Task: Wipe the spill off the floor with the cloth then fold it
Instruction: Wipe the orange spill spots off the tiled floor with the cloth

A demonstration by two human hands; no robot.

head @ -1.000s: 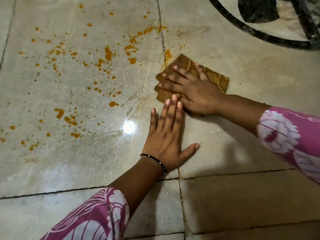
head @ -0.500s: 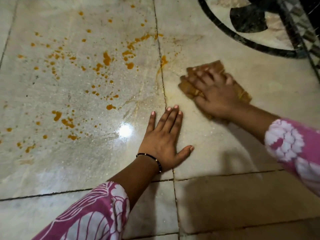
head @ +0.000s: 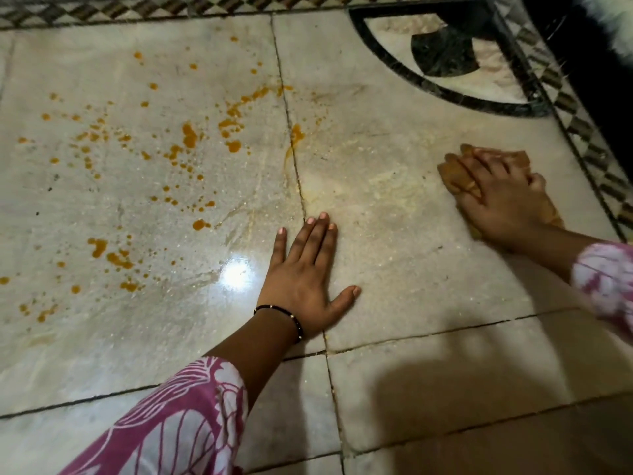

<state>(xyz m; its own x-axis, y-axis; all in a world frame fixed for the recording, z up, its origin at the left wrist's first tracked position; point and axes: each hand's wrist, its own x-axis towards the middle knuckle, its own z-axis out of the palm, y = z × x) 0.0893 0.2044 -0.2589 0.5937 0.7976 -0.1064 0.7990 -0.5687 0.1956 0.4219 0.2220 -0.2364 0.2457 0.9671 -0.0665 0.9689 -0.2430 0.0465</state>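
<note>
Orange spill drops (head: 189,134) are scattered over the pale marble floor (head: 102,337), mostly on the left tile, with a faint yellowish smear (head: 342,186) on the tile to its right. A brown cloth (head: 455,176) lies on the floor at the right. My right hand (head: 496,197) presses flat on it and covers most of it. My left hand (head: 305,269) rests palm down on the floor near the tile joint, fingers spread, holding nothing.
A dark inlaid arc and patch (head: 442,60) mark the floor at the top right. A checkered border strip (head: 582,132) runs along the right and top edges. A dark object (head: 599,63) stands beyond it. A light glare (head: 236,274) shines beside my left hand.
My right hand has slid the cloth to the right, away from the spill and toward the checkered border. My left hand has stayed planted. The view has shifted.
</note>
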